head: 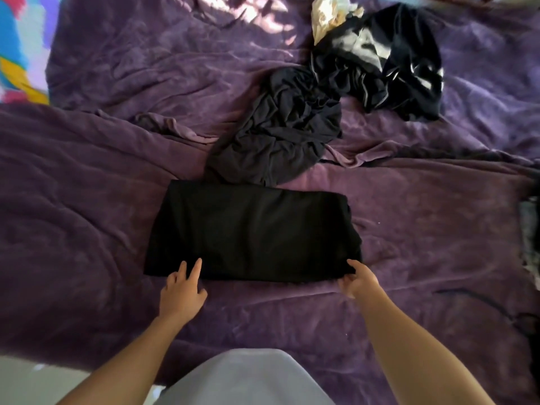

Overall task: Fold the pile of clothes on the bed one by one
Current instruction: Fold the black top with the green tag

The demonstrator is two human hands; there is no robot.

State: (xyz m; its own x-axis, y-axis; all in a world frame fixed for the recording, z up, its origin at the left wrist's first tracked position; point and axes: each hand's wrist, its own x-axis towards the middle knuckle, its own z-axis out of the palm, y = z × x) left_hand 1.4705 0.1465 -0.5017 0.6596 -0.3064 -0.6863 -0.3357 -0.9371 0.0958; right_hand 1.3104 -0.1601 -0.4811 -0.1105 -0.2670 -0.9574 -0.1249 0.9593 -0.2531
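Near right corner of the black garment (251, 229) is pinched by the right hand (358, 280), thumb on top. Left hand (181, 290) is spread, fingers laid straight on the near left edge. Garment lies as a flat rectangle on the purple bed cover (87, 229), just in front of the unfolded pile (280, 133). For the next fold, both near corners should be gripped evenly and the layers kept aligned; slippage is judged likely.
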